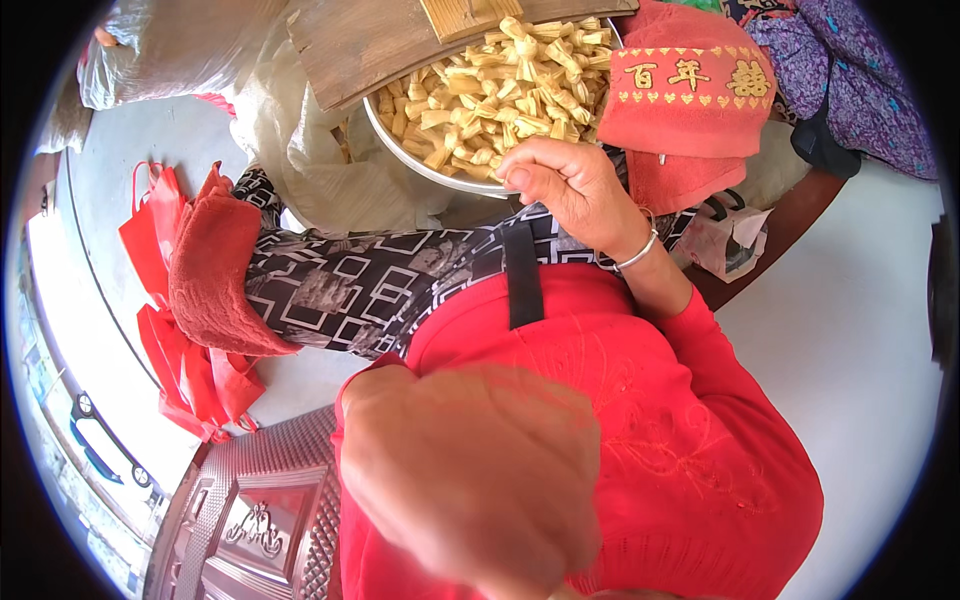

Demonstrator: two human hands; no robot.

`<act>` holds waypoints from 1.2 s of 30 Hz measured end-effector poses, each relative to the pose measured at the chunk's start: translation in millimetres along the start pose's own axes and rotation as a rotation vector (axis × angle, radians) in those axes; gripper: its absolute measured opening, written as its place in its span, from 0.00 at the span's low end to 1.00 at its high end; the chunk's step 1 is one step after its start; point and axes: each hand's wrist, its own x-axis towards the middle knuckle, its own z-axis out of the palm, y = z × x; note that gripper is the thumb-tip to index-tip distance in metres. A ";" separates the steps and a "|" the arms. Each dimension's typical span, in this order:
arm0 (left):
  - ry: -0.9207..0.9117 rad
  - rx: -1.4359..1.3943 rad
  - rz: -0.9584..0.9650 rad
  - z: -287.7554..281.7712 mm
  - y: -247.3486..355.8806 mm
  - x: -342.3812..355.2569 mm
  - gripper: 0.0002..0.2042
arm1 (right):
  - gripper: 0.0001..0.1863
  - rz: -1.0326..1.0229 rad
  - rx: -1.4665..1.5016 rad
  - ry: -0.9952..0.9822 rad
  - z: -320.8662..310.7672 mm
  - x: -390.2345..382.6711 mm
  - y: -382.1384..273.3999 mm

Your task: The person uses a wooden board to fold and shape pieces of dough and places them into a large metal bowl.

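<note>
A round metal basin (395, 150) full of pale yellow knotted strips (505, 95), which look like bean curd knots, sits at the top centre. At its near rim is my right hand (570, 190), a bangle on its wrist. Its thumb and forefinger are pinched together; whatever they hold, if anything, is too small to make out. My left hand (470, 460) is a large blur close in front of my red top, with its fingers smeared. A wooden board (365, 45) lies over the basin's far left part, with a smaller wood piece (470, 15) on top.
Red towels cover my knees, one with gold lettering (690, 85), one plain (215, 270). Clear plastic bags (310, 150) lie left of the basin. Red bags (185, 350) hang or lie farther left. An embossed brown panel (265, 520) stands lower left. Someone's purple floral clothing (870, 90) shows upper right.
</note>
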 end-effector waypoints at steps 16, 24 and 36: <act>0.832 0.458 -0.238 -67.5 -66.5 -68.5 0.12 | 0.13 0.004 0.252 0.221 12.5 0.9 -2.1; 0.925 0.661 -0.648 -61.1 -53.4 -77.8 0.10 | 0.10 -0.102 0.084 0.229 9.8 0.9 9.2; 0.741 1.511 -0.394 -67.8 -73.6 -89.3 0.08 | 0.09 -0.081 -0.011 0.331 0.2 -10.6 -4.6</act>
